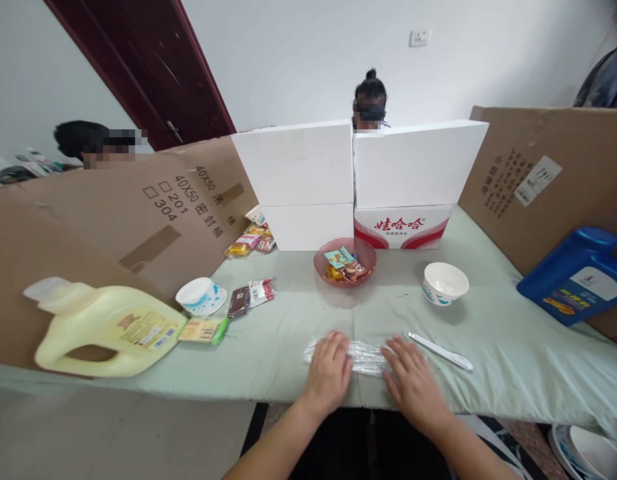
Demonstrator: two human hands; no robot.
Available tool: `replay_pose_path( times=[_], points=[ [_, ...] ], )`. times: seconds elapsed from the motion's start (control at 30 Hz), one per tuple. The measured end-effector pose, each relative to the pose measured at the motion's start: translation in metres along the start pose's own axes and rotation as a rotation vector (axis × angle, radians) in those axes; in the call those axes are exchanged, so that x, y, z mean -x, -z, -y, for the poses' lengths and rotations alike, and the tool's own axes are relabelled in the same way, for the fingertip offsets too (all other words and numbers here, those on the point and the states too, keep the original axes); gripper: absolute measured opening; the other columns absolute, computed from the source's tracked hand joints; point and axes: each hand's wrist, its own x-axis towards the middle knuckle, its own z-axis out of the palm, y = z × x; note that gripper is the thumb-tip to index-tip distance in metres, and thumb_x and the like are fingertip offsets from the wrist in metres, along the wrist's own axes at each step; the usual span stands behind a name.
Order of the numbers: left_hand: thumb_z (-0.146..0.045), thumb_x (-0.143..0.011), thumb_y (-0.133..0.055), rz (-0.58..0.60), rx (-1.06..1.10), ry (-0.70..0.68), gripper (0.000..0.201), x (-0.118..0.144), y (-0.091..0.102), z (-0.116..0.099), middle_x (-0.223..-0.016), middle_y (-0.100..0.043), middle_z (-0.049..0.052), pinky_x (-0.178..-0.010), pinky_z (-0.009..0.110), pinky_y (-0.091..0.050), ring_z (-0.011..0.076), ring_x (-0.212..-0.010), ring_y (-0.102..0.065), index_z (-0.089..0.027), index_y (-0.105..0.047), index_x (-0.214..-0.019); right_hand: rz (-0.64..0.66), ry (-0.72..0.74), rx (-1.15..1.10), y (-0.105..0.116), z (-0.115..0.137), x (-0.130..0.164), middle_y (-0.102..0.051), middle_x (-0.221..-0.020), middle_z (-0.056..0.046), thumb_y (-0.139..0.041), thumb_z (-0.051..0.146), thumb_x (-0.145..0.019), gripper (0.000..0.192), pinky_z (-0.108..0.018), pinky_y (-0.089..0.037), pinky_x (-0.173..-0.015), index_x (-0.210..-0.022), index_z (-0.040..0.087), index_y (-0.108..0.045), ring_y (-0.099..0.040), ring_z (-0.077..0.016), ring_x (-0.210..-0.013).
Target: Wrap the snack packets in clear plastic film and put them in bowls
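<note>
- Both hands were laid flat, palms down and fingers spread, on a crinkled strip of clear plastic wrap (361, 357) lying near the front edge of the pale green cloth-covered surface (513, 347).
- The left hand (329, 373) covered the strip's left part and the right hand (411, 380) its right part; neither grip was closed, both being open and pressed on the wrap.
- As a judgement, the pressing would be done best with even pressure kept across the strip, so that the thin film is not bunched or dragged along the cloth.
- One white plastic knife-like tool (441, 351) was seen just beside the right hand.
- Two white paper bowls were counted: one upright (445, 283) and one tipped on its side (201, 297).
- One pink bowl of wrapped snacks (345, 262) stood further back.
- Two jugs were counted: one pale yellow (105, 327), one blue (575, 277).
- Several loose snack packets (251, 297) lay on the left side; their exact number could not be told.
</note>
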Motion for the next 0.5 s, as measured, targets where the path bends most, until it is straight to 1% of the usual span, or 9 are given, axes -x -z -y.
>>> replay_pose_path(
  times=[0.07, 0.1, 0.17, 0.23, 0.33, 0.4, 0.43, 0.5],
  points=[
    [-0.034, -0.096, -0.042, 0.122, 0.036, -0.087, 0.050, 0.007, -0.008, -0.013, -0.147, -0.040, 0.011, -0.110, 0.049, -0.029, 0.0300, -0.139, -0.030, -0.018, -0.038, -0.142, 0.078, 0.122, 0.001, -0.011, 0.011, -0.002, -0.044, -0.145, -0.008, -0.043, 0.034, -0.094, 0.050, -0.047, -0.025, -0.111, -0.142, 0.020, -0.040, -0.033, -0.0269, -0.136],
    [-0.042, -0.095, -0.042, 0.181, 0.032, -0.093, 0.057, 0.010, -0.011, -0.015, -0.152, -0.033, 0.011, -0.111, 0.052, -0.026, 0.0317, -0.141, -0.025, -0.019, -0.031, -0.147, 0.109, 0.147, 0.011, -0.018, 0.014, -0.001, -0.040, -0.148, -0.008, -0.044, 0.038, -0.093, 0.057, -0.048, -0.023, -0.111, -0.146, 0.019, -0.033, -0.030, -0.0275, -0.138],
    [-0.056, -0.093, -0.042, 0.260, 0.000, -0.047, 0.069, 0.018, -0.016, -0.009, -0.156, -0.024, 0.011, -0.111, 0.056, -0.022, 0.0344, -0.143, -0.019, -0.021, -0.024, -0.150, 0.147, 0.131, 0.039, -0.028, 0.013, 0.006, -0.034, -0.151, -0.010, -0.045, 0.045, -0.092, 0.066, -0.049, -0.021, -0.112, -0.149, 0.017, -0.026, -0.026, -0.0288, -0.140],
    [-0.062, -0.091, -0.039, 0.289, -0.041, 0.020, 0.073, 0.025, -0.017, 0.009, -0.157, -0.019, 0.012, -0.112, 0.055, -0.022, 0.0345, -0.144, -0.016, -0.021, -0.022, -0.150, 0.158, 0.082, 0.070, -0.033, 0.004, 0.016, -0.030, -0.153, -0.010, -0.046, 0.049, -0.090, 0.072, -0.050, -0.020, -0.112, -0.150, 0.016, -0.023, -0.024, -0.0292, -0.141],
    [-0.060, -0.093, -0.036, 0.271, -0.091, 0.074, 0.071, 0.036, -0.016, 0.040, -0.157, -0.018, 0.013, -0.112, 0.052, -0.022, 0.0323, -0.144, -0.017, -0.021, -0.022, -0.151, 0.128, 0.031, 0.112, -0.030, -0.013, 0.035, -0.027, -0.154, -0.011, -0.046, 0.054, -0.089, 0.079, -0.050, -0.019, -0.112, -0.151, 0.016, -0.016, -0.022, -0.0291, -0.142],
    [-0.060, -0.093, -0.037, 0.233, -0.112, 0.084, 0.070, 0.041, -0.015, 0.052, -0.157, -0.020, 0.014, -0.112, 0.052, -0.023, 0.0317, -0.143, -0.020, -0.021, -0.023, -0.150, 0.095, 0.016, 0.133, -0.024, -0.021, 0.047, -0.028, -0.154, -0.012, -0.047, 0.060, -0.087, 0.085, -0.050, -0.020, -0.112, -0.152, 0.015, -0.014, -0.023, -0.0297, -0.142],
    [-0.059, -0.093, -0.038, 0.206, -0.120, 0.090, 0.071, 0.043, -0.015, 0.054, -0.156, -0.022, 0.014, -0.111, 0.053, -0.023, 0.0324, -0.143, -0.021, -0.020, -0.024, -0.150, 0.078, 0.014, 0.140, -0.021, -0.023, 0.052, -0.029, -0.153, -0.013, -0.047, 0.062, -0.086, 0.088, -0.049, -0.021, -0.111, -0.152, 0.015, -0.014, -0.023, -0.0303, -0.141],
    [-0.056, -0.093, -0.041, 0.132, -0.121, 0.113, 0.069, 0.044, -0.014, 0.045, -0.153, -0.028, 0.016, -0.109, 0.054, -0.026, 0.0347, -0.141, -0.024, -0.017, -0.029, -0.148, 0.053, 0.006, 0.151, -0.016, -0.023, 0.060, -0.031, -0.152, -0.013, -0.049, 0.061, -0.085, 0.088, -0.049, -0.022, -0.110, -0.151, 0.014, -0.016, -0.024, -0.0310, -0.141]
  ],
)
